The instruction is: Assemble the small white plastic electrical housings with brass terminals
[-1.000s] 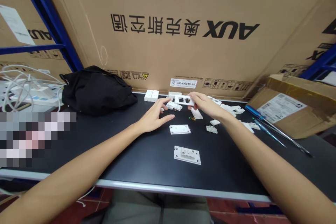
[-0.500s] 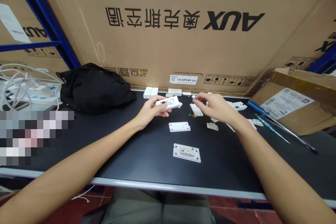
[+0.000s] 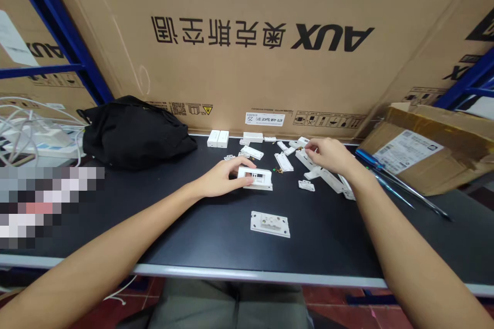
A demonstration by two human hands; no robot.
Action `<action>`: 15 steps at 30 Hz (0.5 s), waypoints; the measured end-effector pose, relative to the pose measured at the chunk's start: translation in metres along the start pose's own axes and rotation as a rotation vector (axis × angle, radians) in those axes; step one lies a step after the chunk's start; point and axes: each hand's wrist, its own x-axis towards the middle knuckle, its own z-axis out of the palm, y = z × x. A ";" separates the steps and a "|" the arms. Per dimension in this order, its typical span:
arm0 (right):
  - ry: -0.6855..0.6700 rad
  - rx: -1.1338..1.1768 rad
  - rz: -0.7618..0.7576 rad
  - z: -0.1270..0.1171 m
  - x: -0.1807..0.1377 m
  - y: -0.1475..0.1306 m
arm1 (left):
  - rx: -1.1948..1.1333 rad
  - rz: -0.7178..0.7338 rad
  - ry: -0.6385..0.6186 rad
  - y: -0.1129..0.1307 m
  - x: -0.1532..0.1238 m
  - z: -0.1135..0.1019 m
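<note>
1. White plastic switch faceplate [image 3: 254, 179] sits on the table under my left hand [image 3: 219, 179], fingers lying over its end; grip or mere rest, I can't tell. If it slides, it could knock the tiny brass-and-green bits [image 3: 278, 170] nearby.
2. My right hand [image 3: 328, 155] curls, fingertips [image 3: 309, 147] down at slim white plastic strips [image 3: 304, 159]; whether it's pinching one, I can't tell. A careless sweep could scatter them.
3. Black tabletop [image 3: 185, 231] holds blue-handled screwdrivers [image 3: 366, 158]; a large brown cardboard AUX carton [image 3: 247, 36] stands behind, with blue steel shelving [image 3: 57, 25] at left.
</note>
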 end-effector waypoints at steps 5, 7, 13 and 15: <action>0.023 -0.137 -0.037 0.014 0.005 -0.021 | 0.074 -0.006 0.067 -0.003 0.001 -0.001; 0.017 -0.178 -0.066 0.020 0.007 -0.030 | 0.104 -0.013 0.087 -0.005 0.001 -0.001; -0.020 -0.258 -0.120 0.027 0.012 -0.041 | 0.143 0.009 0.118 -0.002 0.000 0.000; -0.023 -0.281 -0.128 0.027 0.011 -0.040 | 0.136 0.039 0.099 0.002 0.000 0.001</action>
